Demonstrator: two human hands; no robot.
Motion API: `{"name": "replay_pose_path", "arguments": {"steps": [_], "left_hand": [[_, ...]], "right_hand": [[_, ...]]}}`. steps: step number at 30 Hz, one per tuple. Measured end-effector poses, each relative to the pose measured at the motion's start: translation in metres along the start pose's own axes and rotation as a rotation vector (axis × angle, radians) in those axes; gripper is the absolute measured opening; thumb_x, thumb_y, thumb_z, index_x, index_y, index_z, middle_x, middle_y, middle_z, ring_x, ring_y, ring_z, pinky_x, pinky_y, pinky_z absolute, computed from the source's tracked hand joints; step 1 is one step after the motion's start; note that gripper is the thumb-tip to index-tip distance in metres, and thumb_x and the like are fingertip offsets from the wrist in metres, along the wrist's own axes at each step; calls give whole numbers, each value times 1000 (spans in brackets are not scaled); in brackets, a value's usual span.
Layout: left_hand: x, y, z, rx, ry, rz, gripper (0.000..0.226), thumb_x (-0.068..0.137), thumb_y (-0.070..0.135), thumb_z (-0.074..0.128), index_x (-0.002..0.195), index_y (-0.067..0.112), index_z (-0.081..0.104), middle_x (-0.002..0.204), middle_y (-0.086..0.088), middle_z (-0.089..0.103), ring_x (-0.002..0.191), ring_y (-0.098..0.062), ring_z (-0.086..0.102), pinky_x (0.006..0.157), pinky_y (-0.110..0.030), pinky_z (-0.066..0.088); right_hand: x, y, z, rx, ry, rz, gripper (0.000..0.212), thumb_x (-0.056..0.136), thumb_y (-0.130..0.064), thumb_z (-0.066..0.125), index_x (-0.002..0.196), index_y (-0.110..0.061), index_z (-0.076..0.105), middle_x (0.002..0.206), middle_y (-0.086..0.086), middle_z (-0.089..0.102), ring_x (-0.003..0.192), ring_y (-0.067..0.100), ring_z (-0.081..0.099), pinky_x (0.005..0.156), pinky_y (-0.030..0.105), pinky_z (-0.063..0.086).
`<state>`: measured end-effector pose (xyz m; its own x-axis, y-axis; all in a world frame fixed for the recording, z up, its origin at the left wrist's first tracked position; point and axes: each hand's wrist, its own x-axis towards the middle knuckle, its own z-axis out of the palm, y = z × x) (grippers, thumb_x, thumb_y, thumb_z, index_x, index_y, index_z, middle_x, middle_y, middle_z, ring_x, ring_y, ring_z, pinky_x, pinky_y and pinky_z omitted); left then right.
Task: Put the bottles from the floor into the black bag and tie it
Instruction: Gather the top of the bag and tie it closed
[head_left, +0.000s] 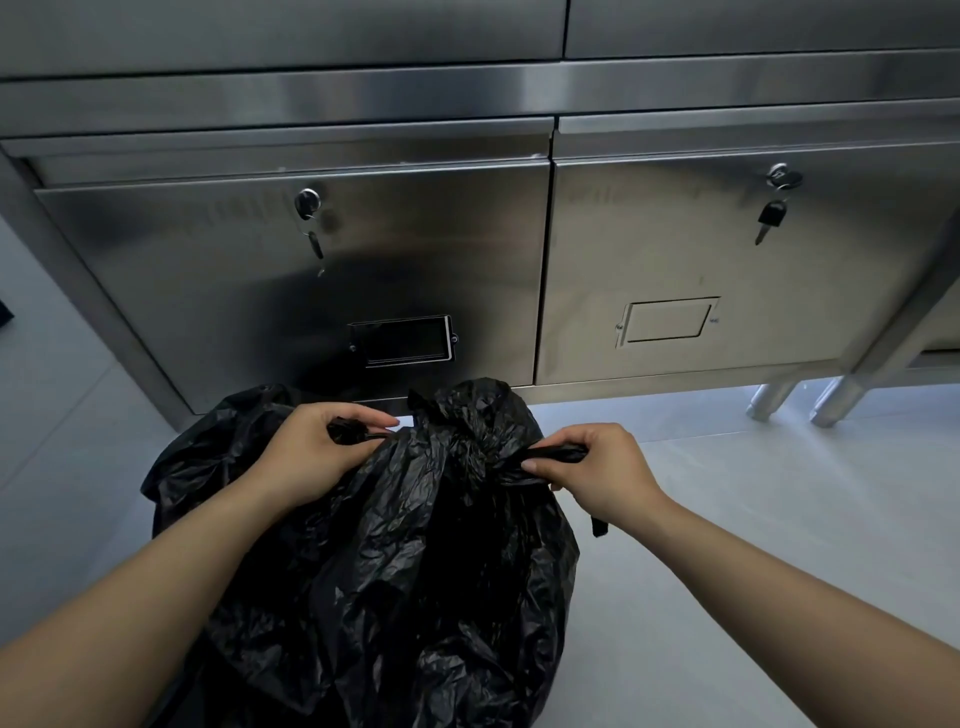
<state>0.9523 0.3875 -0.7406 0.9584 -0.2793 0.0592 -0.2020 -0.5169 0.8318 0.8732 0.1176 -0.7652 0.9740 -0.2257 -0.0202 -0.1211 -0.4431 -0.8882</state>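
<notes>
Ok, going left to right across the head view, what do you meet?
left hand pinching a bag end → bunched top of the black bag → right hand gripping the other end → black key hanging on the right cabinet door.

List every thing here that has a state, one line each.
black bag: mouth gathered, no finished knot visible.
left hand: pinches one twisted bag end.
right hand: grips the other twisted end.
left cabinet door: shut, silver key dangling on it.
right cabinet door: shut, black-headed key dangling on it.
</notes>
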Motion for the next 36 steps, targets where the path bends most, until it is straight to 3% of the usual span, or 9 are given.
{"name": "replay_pose_path", "arguments": {"steps": [5,9,15,20,22,28,36], "left_hand": [[7,15,-8,-43,65,42,11,76,12,75,82,22,75,78,8,74,74,7,65,64,-1,44],[16,27,-21,-104,142,37,8,76,21,75,82,27,75,78,13,73,75,7,65,67,-7,43],[16,21,-15,-227,184,43,17,79,19,72,72,35,74,77,24,72,73,12,64,61,2,40],[11,7,-8,-93,148,106,17,79,22,73,76,38,73,81,26,71,82,10,63,76,-6,42],[10,3,-1,-93,137,91,15,79,21,73,77,36,73,80,23,71,81,8,64,75,-9,44],[7,-1,8,-8,124,109,14,77,22,74,76,36,71,81,18,69,75,13,62,69,-1,42],[6,-6,-13,-18,149,67,18,76,23,75,72,40,72,75,25,70,73,10,63,73,-13,45]], "right_hand": [[10,-9,-16,75,-9,28,15,74,-20,79,64,-29,71,48,-9,63,48,5,57,47,12,43],[18,-16,-28,155,-66,22,14,76,-20,77,65,-26,70,46,-7,59,46,5,48,47,12,39],[20,-10,-26,224,-85,-25,17,76,-16,77,63,-26,71,48,-5,60,47,9,47,47,13,39],[14,-5,-19,230,-101,-39,9,74,-19,78,69,-24,73,48,-7,62,44,4,48,47,11,40],[14,-1,-17,215,-81,-31,9,74,-19,78,68,-23,72,47,-7,61,43,3,50,46,10,40],[15,21,-25,231,-64,14,13,76,-13,75,69,-22,72,51,-9,63,47,3,55,48,12,41],[15,48,-53,277,-102,72,12,81,-4,69,72,-12,68,47,-10,60,44,1,51,48,10,40]]}}
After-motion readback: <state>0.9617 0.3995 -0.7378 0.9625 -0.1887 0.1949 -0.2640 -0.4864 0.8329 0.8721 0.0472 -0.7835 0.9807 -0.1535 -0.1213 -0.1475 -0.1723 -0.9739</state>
